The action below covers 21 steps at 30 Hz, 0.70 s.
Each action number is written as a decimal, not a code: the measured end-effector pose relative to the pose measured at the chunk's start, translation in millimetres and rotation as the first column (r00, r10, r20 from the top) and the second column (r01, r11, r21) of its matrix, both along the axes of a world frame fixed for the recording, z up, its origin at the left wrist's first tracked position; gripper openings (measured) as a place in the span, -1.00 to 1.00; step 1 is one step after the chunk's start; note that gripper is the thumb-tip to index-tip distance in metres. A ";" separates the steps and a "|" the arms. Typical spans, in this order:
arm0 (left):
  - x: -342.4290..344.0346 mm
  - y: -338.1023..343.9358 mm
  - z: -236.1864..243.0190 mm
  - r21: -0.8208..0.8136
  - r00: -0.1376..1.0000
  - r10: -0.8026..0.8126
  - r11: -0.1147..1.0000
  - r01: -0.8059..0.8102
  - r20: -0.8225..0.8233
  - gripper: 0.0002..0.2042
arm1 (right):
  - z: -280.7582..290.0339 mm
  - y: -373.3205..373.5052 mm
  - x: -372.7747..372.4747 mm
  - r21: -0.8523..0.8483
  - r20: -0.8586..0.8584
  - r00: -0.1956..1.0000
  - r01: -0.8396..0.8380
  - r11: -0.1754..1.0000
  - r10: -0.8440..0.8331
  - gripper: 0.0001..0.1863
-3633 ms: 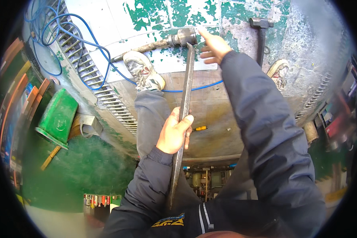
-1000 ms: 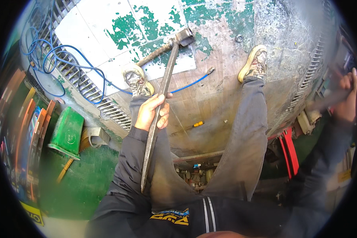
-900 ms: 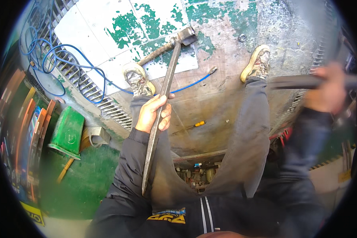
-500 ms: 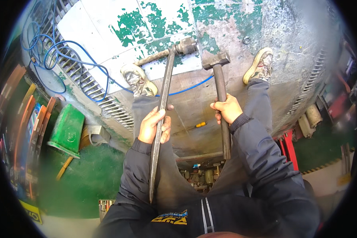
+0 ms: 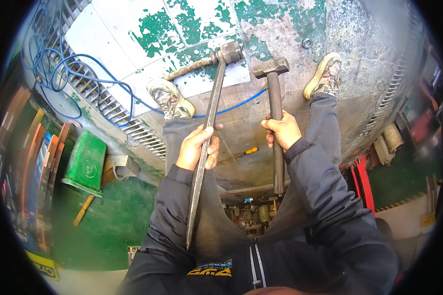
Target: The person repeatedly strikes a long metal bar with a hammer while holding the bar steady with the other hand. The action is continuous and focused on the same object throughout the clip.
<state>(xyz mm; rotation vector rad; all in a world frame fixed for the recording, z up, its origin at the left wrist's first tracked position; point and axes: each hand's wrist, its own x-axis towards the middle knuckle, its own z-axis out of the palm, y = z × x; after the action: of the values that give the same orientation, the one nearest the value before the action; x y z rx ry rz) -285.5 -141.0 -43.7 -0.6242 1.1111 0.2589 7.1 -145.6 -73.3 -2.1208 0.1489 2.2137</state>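
Observation:
In my left hand [image 5: 197, 146] is a long steel pry bar [image 5: 209, 118], fingers closed round its middle. Its upper end overlaps a second hammer [image 5: 229, 53] lying on the worn platform; whether they touch I cannot tell. The bar's tapered tip points back toward my body, over my left thigh. My right hand [image 5: 283, 130] grips a hammer [image 5: 274, 98] partway down its dark handle, with the head away from me and the handle's end toward me. Between my legs lies a screwdriver [image 5: 251, 150] with a yellow handle.
My shoes [image 5: 324, 76] are planted either side on the platform [image 5: 261, 172]. A blue hose [image 5: 236, 105] runs across it to coils over a slotted grate [image 5: 145, 140]. At left stand a green bin [image 5: 86, 160] and a shelf rack [image 5: 27, 172]. A small ring [image 5: 306, 43] lies ahead.
The pry bar's upper end has swung slightly to the right, and the hammer's head has tipped a little farther away and right. Both hands keep their grips. The view has shifted slightly.

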 end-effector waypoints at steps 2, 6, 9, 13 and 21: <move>2.1 2.0 -1.3 -0.005 1.000 -0.012 1.000 0.012 -0.005 -0.65 | 0.5 4.4 -5.9 -0.040 0.070 0.997 -0.020 0.999 0.023 -0.74; 0.2 0.7 -1.7 -0.001 1.000 0.001 1.000 -0.001 -0.024 -0.63 | -0.7 10.6 -14.2 0.012 -0.037 0.999 0.030 0.999 -0.029 -0.71; -3.4 -3.7 -2.9 -0.036 0.998 0.069 0.997 -0.069 0.003 -0.62 | -4.5 13.5 -32.5 0.013 0.019 1.000 0.015 1.000 -0.015 -0.71; -4.3 -6.7 -7.2 -0.053 0.984 0.167 0.985 -0.164 0.062 -0.62 | -16.7 12.9 -70.1 -0.049 0.005 1.000 -0.030 0.998 0.031 -0.72; -10.0 7.1 -3.0 -0.074 0.987 0.138 0.988 -0.132 0.083 -0.61 | 70.8 103.2 143.6 0.251 0.075 0.994 -0.097 0.963 0.081 -0.73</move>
<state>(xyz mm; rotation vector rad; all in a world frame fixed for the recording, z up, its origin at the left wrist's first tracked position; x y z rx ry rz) -295.5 -134.0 -46.7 -0.7666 0.9976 0.3081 150.7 -42.5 -2.4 -2.0908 -0.2268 2.0753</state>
